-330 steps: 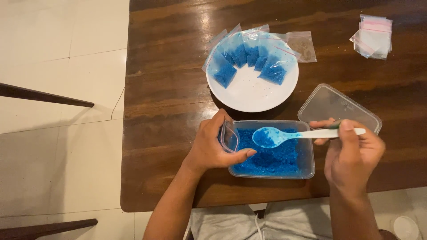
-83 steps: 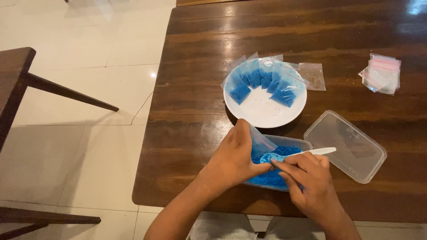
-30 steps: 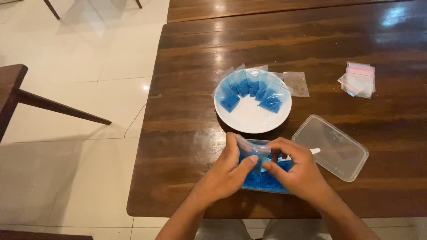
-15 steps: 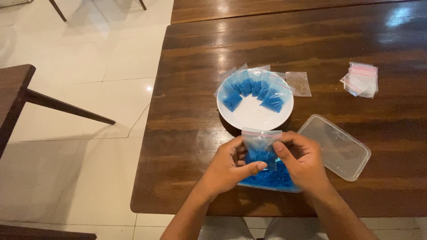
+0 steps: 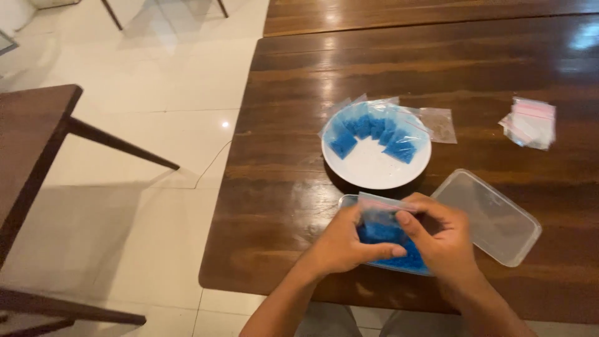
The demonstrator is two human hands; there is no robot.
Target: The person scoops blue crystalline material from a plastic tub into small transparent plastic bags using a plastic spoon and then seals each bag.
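Dark wooden table (image 5: 299,125) over pale tiled floor. Spoon gone from view since a second ago. Left hand (image 5: 346,246) and right hand (image 5: 440,240) both pinch a small clear bag (image 5: 380,221) of blue granules, above the plastic container (image 5: 399,262), just before the white plate (image 5: 374,165).

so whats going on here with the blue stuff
A person holds a small clear bag partly filled with blue grains, left hand and right hand pinching it near the top, over a clear tub of the same blue stuff. Filled bags lie fanned on a white plate. The tub's lid and a stack of empty bags lie on the wooden table.
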